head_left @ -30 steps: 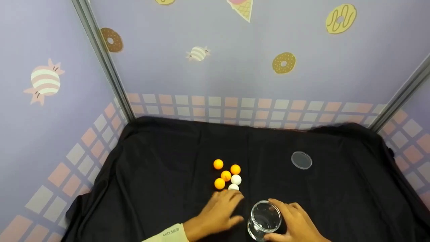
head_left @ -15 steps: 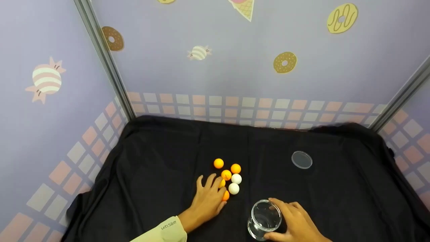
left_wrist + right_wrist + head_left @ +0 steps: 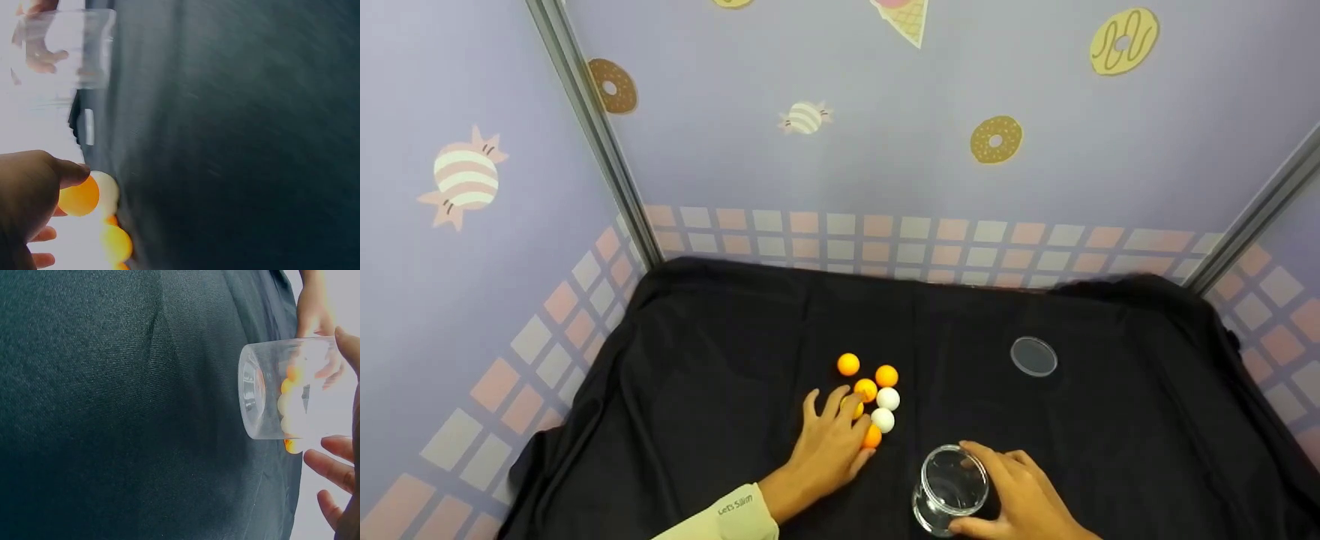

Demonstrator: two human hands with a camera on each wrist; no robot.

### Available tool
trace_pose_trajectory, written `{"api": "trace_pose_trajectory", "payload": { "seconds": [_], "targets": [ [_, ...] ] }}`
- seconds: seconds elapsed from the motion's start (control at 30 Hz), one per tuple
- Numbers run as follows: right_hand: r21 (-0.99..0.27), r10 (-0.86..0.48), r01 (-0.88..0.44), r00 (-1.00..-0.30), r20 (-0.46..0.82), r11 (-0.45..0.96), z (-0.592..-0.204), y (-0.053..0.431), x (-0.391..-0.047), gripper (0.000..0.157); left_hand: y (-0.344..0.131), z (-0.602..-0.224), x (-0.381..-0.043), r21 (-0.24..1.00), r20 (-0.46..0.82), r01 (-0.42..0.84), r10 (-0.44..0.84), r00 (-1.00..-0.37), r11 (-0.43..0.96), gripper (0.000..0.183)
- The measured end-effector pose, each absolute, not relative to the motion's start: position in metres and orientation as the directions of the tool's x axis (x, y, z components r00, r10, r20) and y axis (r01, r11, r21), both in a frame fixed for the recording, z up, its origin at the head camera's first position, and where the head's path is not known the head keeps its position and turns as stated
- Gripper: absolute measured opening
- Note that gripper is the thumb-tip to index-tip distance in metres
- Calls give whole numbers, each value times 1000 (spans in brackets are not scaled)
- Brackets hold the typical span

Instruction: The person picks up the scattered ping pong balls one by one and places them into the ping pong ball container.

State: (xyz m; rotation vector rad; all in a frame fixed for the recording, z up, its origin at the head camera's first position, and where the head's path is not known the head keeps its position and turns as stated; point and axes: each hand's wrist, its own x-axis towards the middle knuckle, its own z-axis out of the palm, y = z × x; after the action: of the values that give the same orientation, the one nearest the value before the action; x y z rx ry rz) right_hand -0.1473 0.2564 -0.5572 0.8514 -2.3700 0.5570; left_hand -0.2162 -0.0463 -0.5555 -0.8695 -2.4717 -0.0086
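In the head view my left hand (image 3: 823,451) pinches an orange ping-pong ball (image 3: 873,437) between thumb and index finger, its other fingers spread over a second orange ball (image 3: 853,407). The left wrist view shows the thumb lying on the pinched ball (image 3: 79,198). Two white balls (image 3: 883,420) and several orange ones (image 3: 848,364) are grouped just beyond the fingers. To the right, my right hand (image 3: 1024,495) grips a clear, round container (image 3: 952,484) with an open top, thumb and fingers around its side. Through its wall the right wrist view shows the balls.
A clear round lid (image 3: 1033,357) lies flat on the black cloth (image 3: 720,360), back right of the container. Patterned lilac wall panels (image 3: 900,172) rise behind the table and on both sides.
My left hand has moved left, off a white ball to the near orange ball, then slightly right with that ball at its fingertips. My right hand and the container have stayed in place.
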Motion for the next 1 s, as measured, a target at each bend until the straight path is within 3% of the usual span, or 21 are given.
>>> {"api": "trace_pose_trajectory", "payload": {
  "seconds": [0.37, 0.73, 1.0],
  "targets": [
    [-171, -455, -692, -619, 640, 701, -558, 257, -149, 105, -12, -499, -192, 87, 616, 694, 509, -601, 714, 39],
    [-167, -467, -698, -617, 633, 696, -558, 256, -149, 104, 20, -484, -160, 89, 592, 779, 595, -543, 621, 41],
    [-190, -459, -681, -646, 609, 707, -557, 256, -147, 102, 30, -492, -155, 91, 531, 799, 650, -544, 595, 41]
  ]
}}
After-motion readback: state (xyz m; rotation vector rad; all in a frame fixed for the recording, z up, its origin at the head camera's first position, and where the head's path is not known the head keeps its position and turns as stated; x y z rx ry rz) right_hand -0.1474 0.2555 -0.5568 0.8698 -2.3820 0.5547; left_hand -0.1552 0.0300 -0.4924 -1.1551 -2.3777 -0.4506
